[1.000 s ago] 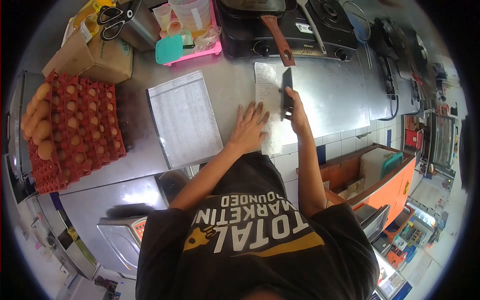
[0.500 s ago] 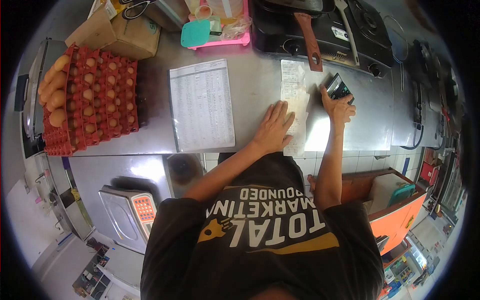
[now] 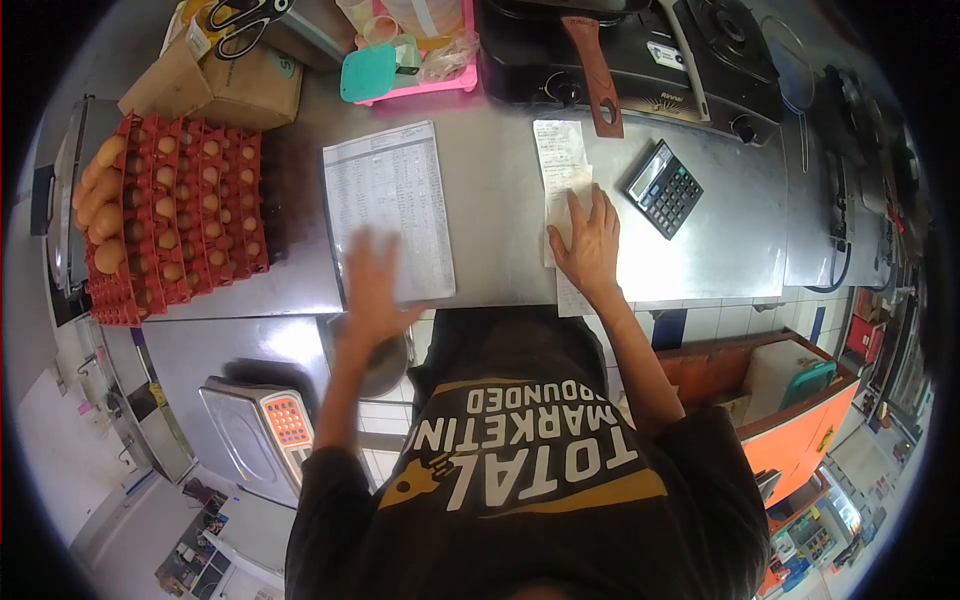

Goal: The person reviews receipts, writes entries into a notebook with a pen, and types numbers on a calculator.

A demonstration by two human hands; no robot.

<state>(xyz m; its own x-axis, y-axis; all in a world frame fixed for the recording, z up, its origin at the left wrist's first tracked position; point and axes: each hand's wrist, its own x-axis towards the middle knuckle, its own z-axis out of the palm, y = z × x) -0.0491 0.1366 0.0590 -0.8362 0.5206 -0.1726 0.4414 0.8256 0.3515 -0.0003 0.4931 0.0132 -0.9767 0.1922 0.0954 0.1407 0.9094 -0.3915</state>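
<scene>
White receipt strip (image 3: 560,145), under the right grip (image 3: 588,238): it lies lengthwise on the steel surface (image 3: 492,205), the hand palm down upon it, fingers loosely parted, clasping nothing; its lower end reaches the front edge.
Left grip (image 3: 375,275): blurred, open and empty, fingers splayed over the lower left part of a printed sheet (image 3: 395,180); whether skin meets page cannot be told.
Printed sheet: flat on the surface, left of the receipt strip and well apart from it, covered in rows and columns.
Calculator (image 3: 664,190): black, set aslant just right of the right grip, keys up, untouched.
Stove (image 3: 640,75): black, at the back of the surface, a brown pan handle (image 3: 597,85) jutting out beyond the receipt strip's top.
Back left: a pink tray (image 3: 425,92) carrying a teal lid (image 3: 368,72), with a cardboard box (image 3: 255,92) beside it.
Far left: stacked red trays (image 3: 187,195) of brown eggs (image 3: 110,257).
</scene>
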